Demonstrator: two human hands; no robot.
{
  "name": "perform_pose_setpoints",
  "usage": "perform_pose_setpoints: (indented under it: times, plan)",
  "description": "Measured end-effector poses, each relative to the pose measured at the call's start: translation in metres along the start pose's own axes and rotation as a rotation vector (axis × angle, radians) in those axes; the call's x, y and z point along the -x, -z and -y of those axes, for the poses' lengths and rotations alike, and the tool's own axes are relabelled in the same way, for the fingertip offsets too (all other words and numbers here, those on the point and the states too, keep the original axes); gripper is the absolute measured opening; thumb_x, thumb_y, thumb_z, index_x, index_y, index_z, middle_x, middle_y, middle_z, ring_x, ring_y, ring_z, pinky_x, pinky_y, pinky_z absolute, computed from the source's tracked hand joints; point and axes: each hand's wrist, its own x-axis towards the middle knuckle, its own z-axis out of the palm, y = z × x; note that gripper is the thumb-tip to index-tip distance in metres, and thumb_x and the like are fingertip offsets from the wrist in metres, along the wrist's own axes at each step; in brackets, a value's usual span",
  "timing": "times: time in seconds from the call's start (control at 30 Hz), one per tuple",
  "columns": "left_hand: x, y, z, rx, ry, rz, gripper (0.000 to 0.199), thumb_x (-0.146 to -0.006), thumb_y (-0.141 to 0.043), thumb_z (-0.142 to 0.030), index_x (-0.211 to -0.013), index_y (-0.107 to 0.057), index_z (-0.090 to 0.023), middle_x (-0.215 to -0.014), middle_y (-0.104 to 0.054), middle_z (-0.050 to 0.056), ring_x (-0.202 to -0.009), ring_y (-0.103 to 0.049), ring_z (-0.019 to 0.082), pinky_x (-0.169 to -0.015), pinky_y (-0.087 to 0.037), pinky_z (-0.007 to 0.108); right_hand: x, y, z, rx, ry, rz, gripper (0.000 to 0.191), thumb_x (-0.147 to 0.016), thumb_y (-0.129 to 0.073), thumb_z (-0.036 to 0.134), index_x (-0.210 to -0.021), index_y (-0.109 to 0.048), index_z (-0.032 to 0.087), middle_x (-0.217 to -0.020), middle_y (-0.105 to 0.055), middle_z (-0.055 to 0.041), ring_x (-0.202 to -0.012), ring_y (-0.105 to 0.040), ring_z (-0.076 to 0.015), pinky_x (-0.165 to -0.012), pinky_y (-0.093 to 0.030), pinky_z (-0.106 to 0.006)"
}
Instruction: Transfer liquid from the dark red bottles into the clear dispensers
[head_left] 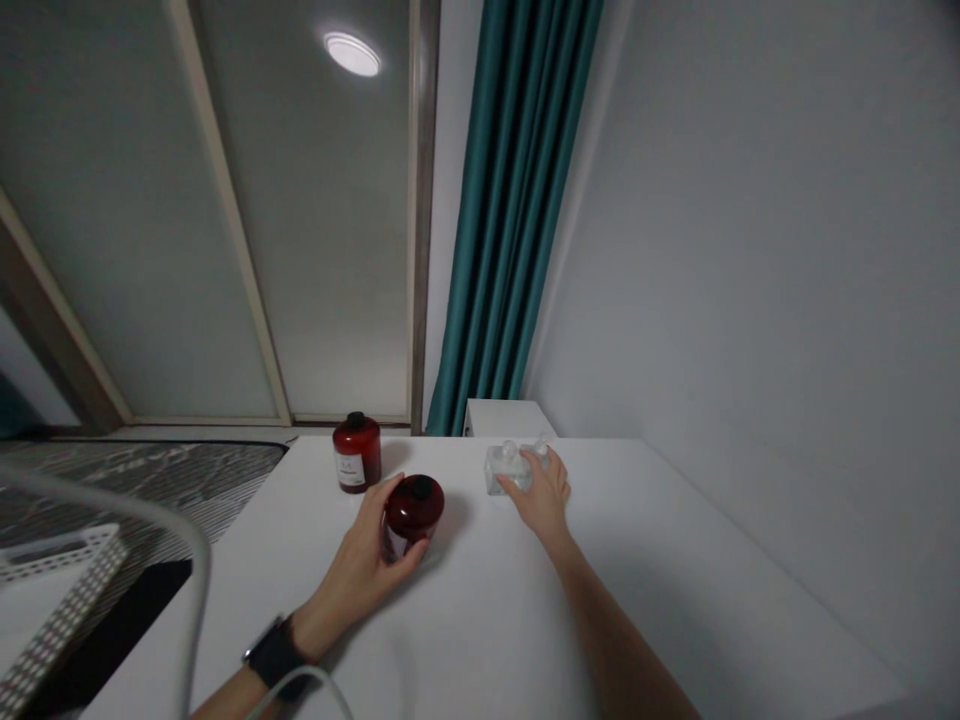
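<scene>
On the white table point(480, 610), my left hand point(361, 560) is wrapped around the side of a dark red bottle point(415, 505) with a black top. Its label is mostly hidden by my fingers. A second red bottle point(356, 450), upright with a white label and black top, stands behind it to the left, apart from my hand. Farther back on the right, my right hand point(544, 497) closes its thumb and fingers on small clear glass bottles point(498, 466) with round stoppers. My fingers partly cover them, so how many are gripped is unclear.
A white perforated basket point(67, 590) is at the lower left, beside a pale curved tube point(201, 560) in the foreground. A white cabinet point(506, 414) and green curtain point(506, 220) stand beyond the table. A wall point(750, 300) borders the right side.
</scene>
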Motion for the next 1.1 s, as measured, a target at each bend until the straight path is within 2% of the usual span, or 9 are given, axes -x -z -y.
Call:
perform_pose_setpoints:
  times: [0.17,0.3,0.4,0.47,0.57,0.67,0.77,0.9,1.1]
  plan:
    - [0.0,0.001,-0.001,0.004,-0.012,-0.005,0.067,-0.085,-0.063,-0.029,-0.143,-0.031,-0.02,-0.133,-0.051,0.015,-0.123,-0.056,0.032,-0.103,-0.051,0.05,-0.002,-0.007,-0.007,-0.034,0.059,-0.059,0.053,-0.081,-0.07,0.048,-0.127,-0.061,0.025,-0.147,-0.04,-0.018,-0.136,-0.036,-0.042,-0.099,-0.04,-0.062]
    - [0.0,0.001,-0.001,-0.005,-0.063,-0.05,0.068,-0.083,-0.064,-0.026,-0.142,-0.032,-0.018,-0.13,-0.052,0.016,-0.121,-0.057,0.032,-0.102,-0.051,0.049,0.003,0.003,-0.007,-0.09,0.103,-0.124,0.045,-0.084,-0.064,0.043,-0.124,-0.061,0.022,-0.144,-0.041,-0.019,-0.135,-0.036,-0.0426,-0.101,-0.037,-0.065]
    - [0.0,0.002,0.002,-0.051,-0.098,-0.106,0.069,-0.08,-0.063,-0.024,-0.142,-0.033,-0.016,-0.131,-0.052,0.017,-0.121,-0.056,0.033,-0.102,-0.05,0.051,0.008,0.017,0.002,-0.155,0.12,-0.182,0.037,-0.087,-0.057,0.036,-0.119,-0.061,0.018,-0.13,-0.048,-0.0209,-0.125,-0.044,-0.0414,-0.097,-0.038,-0.066]
    - [0.0,0.004,0.004,-0.103,-0.136,-0.13,0.073,-0.078,-0.064,-0.024,-0.143,-0.032,-0.015,-0.131,-0.052,0.018,-0.121,-0.056,0.035,-0.1,-0.05,0.053,0.013,0.024,0.014,-0.22,0.151,-0.195,0.032,-0.088,-0.054,0.031,-0.115,-0.061,0.015,-0.117,-0.054,-0.0192,-0.115,-0.051,-0.0376,-0.095,-0.041,-0.061]
    - [-0.001,0.011,0.001,-0.177,-0.224,-0.088,0.076,-0.074,-0.066,-0.023,-0.142,-0.032,-0.014,-0.128,-0.056,0.019,-0.117,-0.057,0.035,-0.097,-0.05,0.053,0.026,0.031,0.038,-0.36,0.298,-0.093,0.024,-0.094,-0.043,0.026,-0.109,-0.061,0.018,-0.091,-0.062,-0.0081,-0.084,-0.061,-0.0236,-0.082,-0.052,-0.04]
    - [-0.004,0.018,-0.007,-0.23,-0.286,0.009,0.078,-0.071,-0.065,-0.019,-0.142,-0.033,-0.015,-0.129,-0.058,0.018,-0.117,-0.057,0.035,-0.098,-0.049,0.051,0.047,0.034,0.062,-0.464,0.442,0.042,0.024,-0.097,-0.041,0.025,-0.112,-0.06,0.02,-0.075,-0.062,-0.0005,-0.067,-0.062,-0.0165,-0.067,-0.052,-0.027]
    - [-0.006,0.022,-0.016,-0.242,-0.296,0.113,0.081,-0.068,-0.063,-0.016,-0.143,-0.033,-0.016,-0.132,-0.058,0.016,-0.119,-0.055,0.033,-0.1,-0.047,0.049,0.065,0.036,0.081,-0.611,0.532,0.168,0.026,-0.098,-0.042,0.024,-0.12,-0.054,0.02,-0.075,-0.062,0.0007,-0.064,-0.06,-0.0152,-0.064,-0.052,-0.025]
    - [-0.004,0.022,-0.024,-0.228,-0.303,0.226,0.083,-0.067,-0.064,-0.013,-0.144,-0.032,-0.016,-0.137,-0.056,0.015,-0.122,-0.054,0.031,-0.103,-0.045,0.048,0.074,0.034,0.088,-0.672,0.481,0.244,0.018,-0.095,-0.05,0.029,-0.111,-0.054,0.021,-0.074,-0.061,0.0015,-0.057,-0.056,-0.0141,-0.055,-0.047,-0.024]
    - [-0.005,0.016,-0.026,-0.24,-0.25,0.262,0.073,-0.079,-0.076,-0.035,-0.14,-0.038,-0.021,-0.133,-0.061,0.013,-0.117,-0.058,0.031,-0.097,-0.048,0.048,0.07,0.032,0.083,-0.644,0.451,0.247,0.01,-0.092,-0.054,0.029,-0.098,-0.054,0.021,-0.064,-0.053,0.0052,-0.054,-0.053,-0.0139,-0.052,-0.045,-0.023]
